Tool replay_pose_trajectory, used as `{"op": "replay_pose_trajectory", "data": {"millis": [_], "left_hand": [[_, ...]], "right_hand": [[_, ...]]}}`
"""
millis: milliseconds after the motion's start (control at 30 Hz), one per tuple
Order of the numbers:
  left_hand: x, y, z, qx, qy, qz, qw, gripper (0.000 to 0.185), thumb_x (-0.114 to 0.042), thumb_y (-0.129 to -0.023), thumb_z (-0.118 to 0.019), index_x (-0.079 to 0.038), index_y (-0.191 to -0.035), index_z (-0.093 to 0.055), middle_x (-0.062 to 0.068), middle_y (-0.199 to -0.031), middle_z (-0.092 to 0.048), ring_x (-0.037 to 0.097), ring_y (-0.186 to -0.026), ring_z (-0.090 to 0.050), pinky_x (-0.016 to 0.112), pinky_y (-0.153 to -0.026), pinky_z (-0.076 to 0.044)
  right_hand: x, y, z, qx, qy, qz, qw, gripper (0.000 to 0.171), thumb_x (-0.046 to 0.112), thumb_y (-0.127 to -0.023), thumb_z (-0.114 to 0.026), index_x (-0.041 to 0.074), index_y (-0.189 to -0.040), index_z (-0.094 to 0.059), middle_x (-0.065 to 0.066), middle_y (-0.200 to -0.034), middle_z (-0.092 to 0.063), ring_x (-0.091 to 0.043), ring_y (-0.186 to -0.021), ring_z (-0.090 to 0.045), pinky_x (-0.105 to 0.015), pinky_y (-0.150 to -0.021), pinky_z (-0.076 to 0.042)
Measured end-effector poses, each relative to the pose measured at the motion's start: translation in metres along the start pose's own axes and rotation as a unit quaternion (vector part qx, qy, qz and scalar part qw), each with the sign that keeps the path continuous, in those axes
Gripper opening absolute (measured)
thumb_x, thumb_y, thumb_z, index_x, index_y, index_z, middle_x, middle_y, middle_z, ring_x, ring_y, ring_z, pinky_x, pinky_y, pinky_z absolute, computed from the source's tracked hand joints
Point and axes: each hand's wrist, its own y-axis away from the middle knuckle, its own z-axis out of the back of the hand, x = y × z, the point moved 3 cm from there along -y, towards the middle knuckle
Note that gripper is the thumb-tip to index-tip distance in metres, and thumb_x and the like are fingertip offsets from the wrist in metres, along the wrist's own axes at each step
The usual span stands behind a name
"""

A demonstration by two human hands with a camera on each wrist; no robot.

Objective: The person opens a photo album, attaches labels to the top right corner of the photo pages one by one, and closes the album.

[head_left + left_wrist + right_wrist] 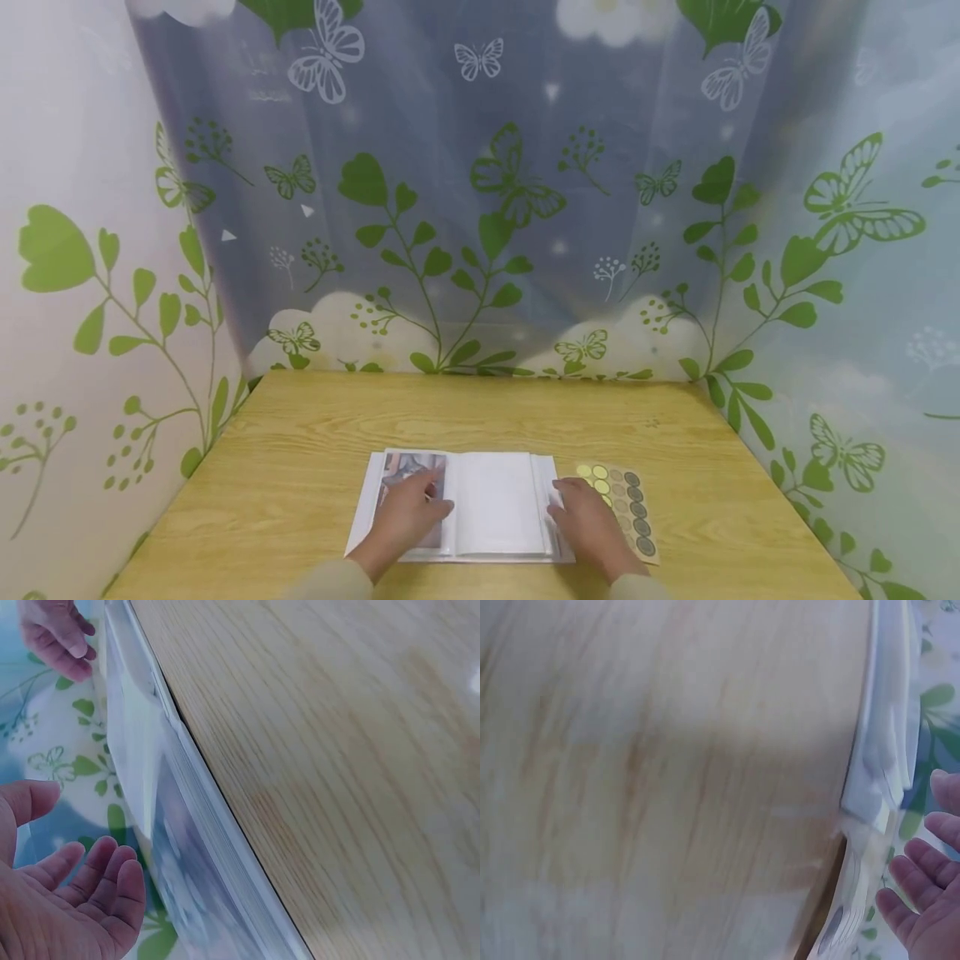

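An open photo album (465,504) lies on the desk (300,433), one photo (408,475) sleeved in its left page. Left hand (405,512) rests there, right hand (592,521) at the right edge; both hands' fingers relaxed, apart.

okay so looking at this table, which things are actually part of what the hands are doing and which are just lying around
In use:
- open photo album, lying flat on the table
- left hand, resting on the left page over a photo
- right hand, at the album's right edge

Lying about:
- sticker sheet of round dots, just right of the album
- wooden table
- leaf-and-butterfly curtain behind
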Motion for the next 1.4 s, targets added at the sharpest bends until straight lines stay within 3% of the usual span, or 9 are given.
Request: {"op": "replay_pose_trajectory", "data": {"millis": [233, 700, 1000, 1233, 1400], "left_hand": [[-0.014, -0.005, -0.016, 0.009, -0.007, -0.020, 0.9997, 0.048, -0.022, -0.083, -0.075, 0.005, -0.121, -0.062, 0.011, -0.095, -0.066, 0.021, -0.077, -0.059, 0.038, -0.067, -0.051], [-0.042, -0.015, -0.053, 0.025, -0.011, -0.050, 0.9984, 0.051, -0.028, -0.085, -0.074, 0.006, -0.121, -0.062, 0.017, -0.101, -0.067, 0.036, -0.092, -0.065, 0.050, -0.082, -0.052], [-0.067, -0.027, -0.083, 0.028, -0.071, -0.078, 0.9940, 0.052, -0.034, -0.085, -0.074, 0.003, -0.119, -0.065, 0.017, -0.108, -0.067, 0.036, -0.102, -0.063, 0.049, -0.087, -0.052], [-0.084, -0.036, -0.118, 0.049, -0.115, -0.076, 0.9892, 0.051, -0.037, -0.086, -0.073, 0.000, -0.120, -0.066, 0.015, -0.108, -0.067, 0.033, -0.101, -0.063, 0.049, -0.085, -0.052], [-0.092, -0.039, -0.139, 0.050, -0.171, -0.092, 0.9797, 0.053, -0.041, -0.086, -0.074, -0.002, -0.121, -0.066, 0.012, -0.109, -0.067, 0.029, -0.102, -0.062, 0.045, -0.086, -0.052]], "right_hand": [[-0.024, 0.008, 0.016, -0.007, -0.036, -0.048, 0.998, 0.039, 0.016, -0.096, -0.061, -0.006, -0.129, -0.058, -0.029, -0.134, -0.053, -0.049, -0.122, -0.050, -0.063, -0.101, -0.040], [-0.062, 0.020, 0.041, -0.012, 0.004, -0.091, 0.996, 0.046, 0.017, -0.098, -0.054, -0.016, -0.129, -0.052, -0.039, -0.131, -0.049, -0.055, -0.122, -0.047, -0.065, -0.102, -0.038], [-0.085, 0.021, 0.045, -0.011, 0.021, -0.133, 0.991, 0.045, 0.023, -0.098, -0.057, -0.010, -0.128, -0.058, -0.036, -0.130, -0.052, -0.055, -0.122, -0.046, -0.066, -0.102, -0.037], [-0.095, 0.023, 0.049, 0.001, 0.041, -0.135, 0.990, 0.051, 0.023, -0.098, -0.055, -0.019, -0.127, -0.052, -0.040, -0.128, -0.050, -0.057, -0.121, -0.046, -0.064, -0.102, -0.037], [-0.095, 0.026, 0.051, 0.002, 0.047, -0.135, 0.990, 0.052, 0.022, -0.097, -0.055, -0.020, -0.127, -0.050, -0.042, -0.128, -0.048, -0.058, -0.120, -0.045, -0.065, -0.102, -0.037]]}}
